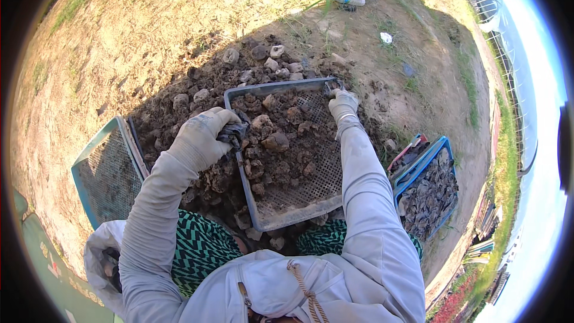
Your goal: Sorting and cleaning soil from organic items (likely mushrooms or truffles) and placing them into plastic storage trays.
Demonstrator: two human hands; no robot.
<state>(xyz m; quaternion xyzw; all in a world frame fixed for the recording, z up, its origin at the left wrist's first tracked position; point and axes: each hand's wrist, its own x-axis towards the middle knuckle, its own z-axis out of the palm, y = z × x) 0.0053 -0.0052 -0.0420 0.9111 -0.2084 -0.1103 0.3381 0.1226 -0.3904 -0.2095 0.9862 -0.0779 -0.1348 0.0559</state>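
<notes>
A grey rectangular mesh tray lies in front of my knees. Clods of brown soil are heaped over its left and middle part, with bare mesh showing on the right. My left hand, in a pale glove, is closed at the tray's left rim; its fingertips look dark and muddy, and what lies beneath them is hidden. My right hand, gloved too, closes on the far right corner of the tray, with something dark at the fingertips.
Loose soil and stones surround the tray's far and left sides. A teal-rimmed mesh tray leans at left. At right stands a blue crate of dark flat pieces. A plastic bottle lies far off.
</notes>
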